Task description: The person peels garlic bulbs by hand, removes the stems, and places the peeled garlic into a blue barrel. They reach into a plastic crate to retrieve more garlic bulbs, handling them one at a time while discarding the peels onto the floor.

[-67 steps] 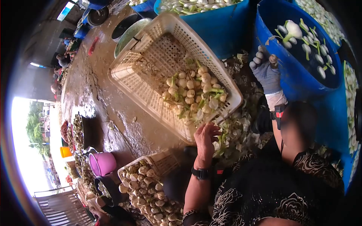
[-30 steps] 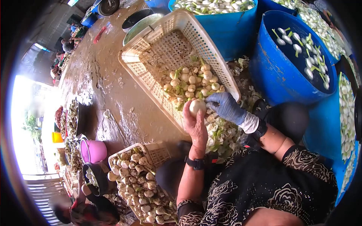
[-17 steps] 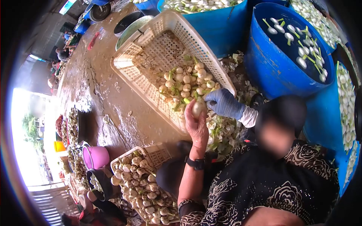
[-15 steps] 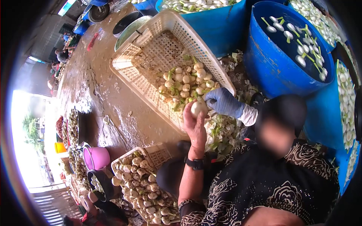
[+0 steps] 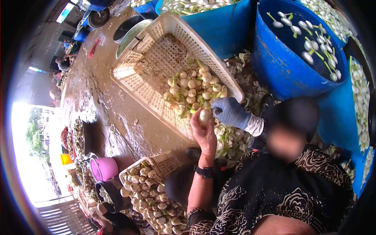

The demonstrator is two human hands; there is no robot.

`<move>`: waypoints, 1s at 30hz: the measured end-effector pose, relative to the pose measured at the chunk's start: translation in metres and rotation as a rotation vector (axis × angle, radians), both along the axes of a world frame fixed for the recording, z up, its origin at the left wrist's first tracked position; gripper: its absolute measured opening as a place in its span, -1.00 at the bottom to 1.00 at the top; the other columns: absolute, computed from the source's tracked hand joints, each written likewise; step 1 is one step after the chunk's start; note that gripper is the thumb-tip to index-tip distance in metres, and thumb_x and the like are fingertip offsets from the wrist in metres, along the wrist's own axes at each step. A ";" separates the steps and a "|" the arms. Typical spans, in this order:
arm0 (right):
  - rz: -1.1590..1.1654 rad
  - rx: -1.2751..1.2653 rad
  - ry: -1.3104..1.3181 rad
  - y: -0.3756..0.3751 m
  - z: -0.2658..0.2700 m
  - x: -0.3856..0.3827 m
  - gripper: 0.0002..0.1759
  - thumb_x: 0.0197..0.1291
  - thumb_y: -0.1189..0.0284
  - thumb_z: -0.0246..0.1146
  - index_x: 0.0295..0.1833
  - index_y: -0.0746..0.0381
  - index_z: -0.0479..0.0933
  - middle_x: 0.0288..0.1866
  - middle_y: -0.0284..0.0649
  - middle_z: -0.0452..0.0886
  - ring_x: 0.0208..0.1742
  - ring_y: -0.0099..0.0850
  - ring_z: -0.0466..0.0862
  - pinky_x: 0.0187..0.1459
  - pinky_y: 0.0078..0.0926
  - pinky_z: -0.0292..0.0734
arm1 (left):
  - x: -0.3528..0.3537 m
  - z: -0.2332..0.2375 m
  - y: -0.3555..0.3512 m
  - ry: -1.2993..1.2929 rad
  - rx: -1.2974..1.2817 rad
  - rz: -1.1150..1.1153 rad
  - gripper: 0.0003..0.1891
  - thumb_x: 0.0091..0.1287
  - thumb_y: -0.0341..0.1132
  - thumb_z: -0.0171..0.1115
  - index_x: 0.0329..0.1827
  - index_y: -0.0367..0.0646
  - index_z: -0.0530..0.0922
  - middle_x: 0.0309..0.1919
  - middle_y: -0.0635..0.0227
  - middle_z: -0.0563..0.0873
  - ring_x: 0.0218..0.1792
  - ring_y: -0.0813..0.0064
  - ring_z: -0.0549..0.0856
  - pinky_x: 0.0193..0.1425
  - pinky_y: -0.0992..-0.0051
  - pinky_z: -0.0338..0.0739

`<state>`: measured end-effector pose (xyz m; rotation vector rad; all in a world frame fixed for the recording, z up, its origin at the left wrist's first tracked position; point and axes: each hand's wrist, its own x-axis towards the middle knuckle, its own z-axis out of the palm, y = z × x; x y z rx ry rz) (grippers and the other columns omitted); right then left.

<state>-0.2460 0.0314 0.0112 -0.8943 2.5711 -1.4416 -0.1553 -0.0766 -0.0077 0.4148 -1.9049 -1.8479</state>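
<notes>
My left hand (image 5: pixel 204 133), bare and with a dark watch at its wrist, is closed around a pale onion (image 5: pixel 205 116). Close by on the right, my right hand (image 5: pixel 231 112) wears a blue-grey glove and has its fingers curled. What it grips, if anything, is hidden. Just beyond both hands, a cream plastic crate (image 5: pixel 133 58) holds a heap of pale onions (image 5: pixel 192 86) with short green stems. Peeled skins and leaves (image 5: pixel 231 141) lie below the hands.
A second crate (image 5: pixel 166 162), full of brownish onions (image 5: pixel 150 196), stands at lower left. A blue tub (image 5: pixel 270 72) of water with floating white onions is at upper right. A pink bucket (image 5: pixel 103 168) sits on the wet floor (image 5: pixel 117 113). Other people work far left.
The view has shifted slightly. My left hand has turned the onion a little, and my right hand stays close beside it, with its fingers still curled.
</notes>
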 end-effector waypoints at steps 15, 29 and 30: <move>-0.074 0.809 -0.049 0.040 -0.132 -0.017 -0.79 -0.04 0.29 0.22 -0.48 0.22 0.59 -0.58 -0.08 0.61 -0.52 -0.12 0.66 -0.46 -0.11 0.49 | 0.007 0.034 -0.029 0.152 0.966 -0.141 -0.66 0.35 -0.25 0.17 0.12 -0.17 0.43 -0.04 0.32 0.59 -0.14 0.40 0.58 -0.17 0.48 0.47; 0.479 0.123 -0.254 0.012 -0.026 -0.012 -0.67 0.06 0.30 0.37 -0.21 0.37 0.57 -0.39 -0.01 0.65 -0.40 -0.31 0.65 -0.31 -0.38 0.48 | 0.009 0.018 -0.022 -0.179 0.792 -0.152 -0.54 0.34 -0.05 0.14 0.14 -0.20 0.47 -0.21 0.35 0.59 -0.44 0.59 0.50 -0.50 0.64 0.35; 0.479 0.123 -0.256 0.012 -0.034 -0.011 -0.67 0.06 0.30 0.37 -0.21 0.37 0.57 -0.39 -0.01 0.65 -0.40 -0.31 0.65 -0.31 -0.38 0.48 | 0.009 0.016 -0.022 -0.181 0.793 -0.151 -0.54 0.34 -0.05 0.14 0.14 -0.20 0.47 -0.21 0.35 0.59 -0.44 0.59 0.50 -0.50 0.64 0.35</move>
